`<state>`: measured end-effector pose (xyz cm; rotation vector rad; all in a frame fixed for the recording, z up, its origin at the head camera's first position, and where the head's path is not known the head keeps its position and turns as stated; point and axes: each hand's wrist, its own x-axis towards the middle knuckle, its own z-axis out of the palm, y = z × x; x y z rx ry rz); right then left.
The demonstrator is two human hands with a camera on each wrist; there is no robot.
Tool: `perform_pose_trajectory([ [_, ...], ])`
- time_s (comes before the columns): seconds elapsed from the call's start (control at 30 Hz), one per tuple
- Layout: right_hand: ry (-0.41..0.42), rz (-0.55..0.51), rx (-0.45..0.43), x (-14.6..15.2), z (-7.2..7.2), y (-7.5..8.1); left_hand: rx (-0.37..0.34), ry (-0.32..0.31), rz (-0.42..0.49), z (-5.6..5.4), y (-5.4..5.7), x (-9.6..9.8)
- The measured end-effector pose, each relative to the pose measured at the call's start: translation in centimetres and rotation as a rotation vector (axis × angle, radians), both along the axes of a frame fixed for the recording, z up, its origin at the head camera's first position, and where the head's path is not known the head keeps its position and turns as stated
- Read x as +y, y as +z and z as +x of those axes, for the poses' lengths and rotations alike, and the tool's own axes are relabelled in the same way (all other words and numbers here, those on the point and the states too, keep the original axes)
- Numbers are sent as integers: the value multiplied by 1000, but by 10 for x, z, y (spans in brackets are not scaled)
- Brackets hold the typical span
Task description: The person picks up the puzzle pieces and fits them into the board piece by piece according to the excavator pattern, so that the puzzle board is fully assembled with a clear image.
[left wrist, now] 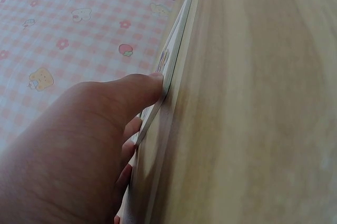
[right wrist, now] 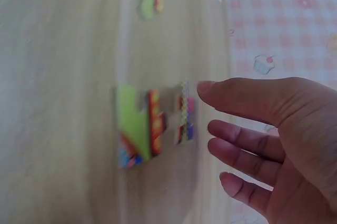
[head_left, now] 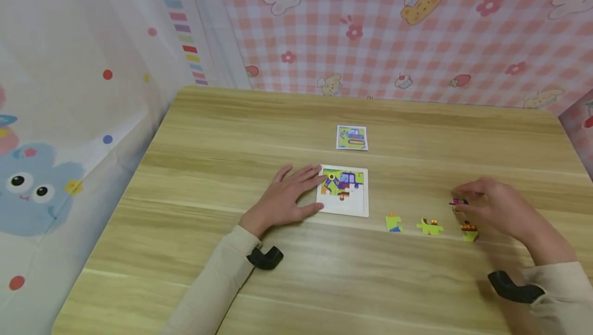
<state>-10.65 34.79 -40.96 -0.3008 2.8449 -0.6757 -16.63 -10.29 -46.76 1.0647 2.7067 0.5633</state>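
A white-framed jigsaw board (head_left: 343,210) lies mid-table, with joined pieces of a blue-and-green vehicle picture in its upper part. My left hand (head_left: 294,196) lies spread at its left side, fingertips and thumb on the frame; the left wrist view shows the thumb (left wrist: 139,89) on the edge. At the right, my right hand (head_left: 502,211) hovers over a purple-and-red puzzle piece (head_left: 457,203). In the right wrist view that piece (right wrist: 184,116) lies just beyond the thumb tip, with a gap to the loosely bent fingers (right wrist: 247,155). Close by is a green-and-orange corner piece (head_left: 470,232).
Two more green puzzle pieces, one with blue (head_left: 393,223) and one with orange (head_left: 430,227), lie between the board and my right hand. Behind the board is a small picture card (head_left: 351,138). A pink checked cloth (head_left: 370,31) hangs behind the wooden table (head_left: 241,134).
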Motion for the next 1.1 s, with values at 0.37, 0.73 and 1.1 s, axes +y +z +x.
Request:
perform_pose_trajectory([
  [0.37,10,-29,51,14,5,-15,-8,2,-5,1,0,0],
  [0.73,-45,-68,66,17,5,-16,5,1,-5,0,3,1],
  [1.1,-36,-136,77,15,-2,-14,4,-1,5,1,1,0],
])
